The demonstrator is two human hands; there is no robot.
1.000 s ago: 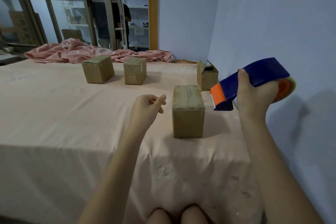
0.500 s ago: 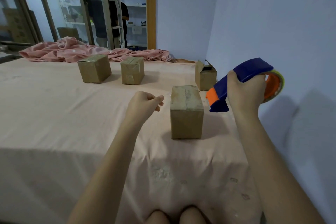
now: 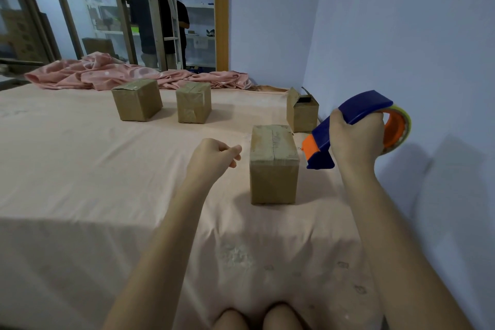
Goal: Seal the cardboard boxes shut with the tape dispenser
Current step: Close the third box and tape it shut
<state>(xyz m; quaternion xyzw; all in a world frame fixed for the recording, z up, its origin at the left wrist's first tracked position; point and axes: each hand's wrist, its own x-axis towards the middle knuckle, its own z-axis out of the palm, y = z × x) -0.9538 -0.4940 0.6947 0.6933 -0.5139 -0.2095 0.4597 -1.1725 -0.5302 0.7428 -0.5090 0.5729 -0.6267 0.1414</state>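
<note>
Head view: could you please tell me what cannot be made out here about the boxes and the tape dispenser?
- Tape dispenser: its handle is hidden by the right hand; no loose tape end can be made out.
- Open box by the wall: contents too small and dark.
- Nearest box: far side faces away.
- Left hand: curled fingertips face away.
</note>
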